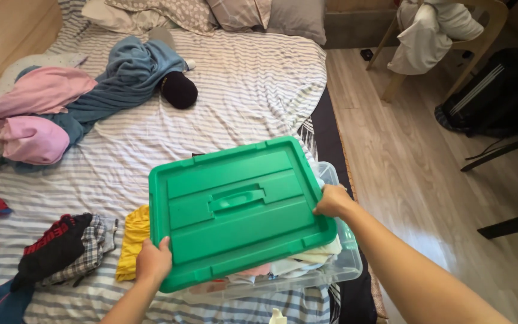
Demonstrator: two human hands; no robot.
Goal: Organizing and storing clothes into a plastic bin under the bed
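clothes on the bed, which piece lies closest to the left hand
The yellow garment, bunched just beside the left hand under the green lid. The plaid piece and pink clothes lie farther left.

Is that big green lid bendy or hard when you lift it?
The green lid probably stays stiff: it looks flat and unsagging though the left hand and right hand grip only its edges. It seems light, thin plastic. It may slide off the clear bin, sitting skewed over it.

One green lid point(235, 210) and one clear storage box point(343, 264) are counted. Four pillows point(241, 12) are seen on one bed point(253, 90), two pink garments point(37, 114), one wooden chair point(481, 36) and one black suitcase point(499, 90).
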